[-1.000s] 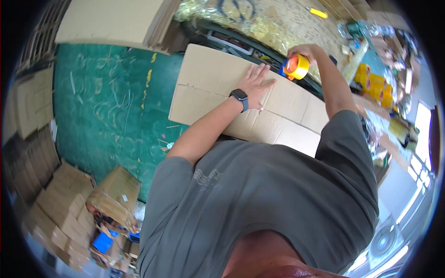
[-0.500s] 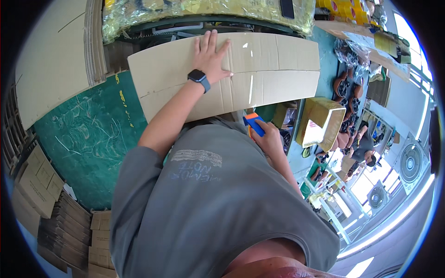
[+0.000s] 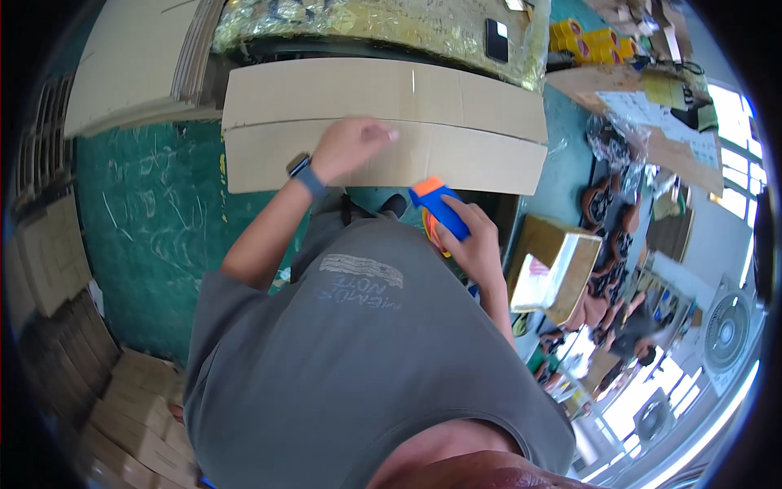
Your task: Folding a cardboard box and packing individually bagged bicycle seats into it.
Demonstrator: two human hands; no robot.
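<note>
One flat tan cardboard sheet (image 3: 423,122), creased lengthwise, left hand (image 3: 350,147) pressing

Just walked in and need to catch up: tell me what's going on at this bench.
A person in a grey T-shirt stands over a flattened cardboard box lying on the green work surface. The left hand, smartwatch on its wrist, presses flat on the cardboard. The right hand grips a blue and orange tape dispenser, held close to the body, off the cardboard.
</note>
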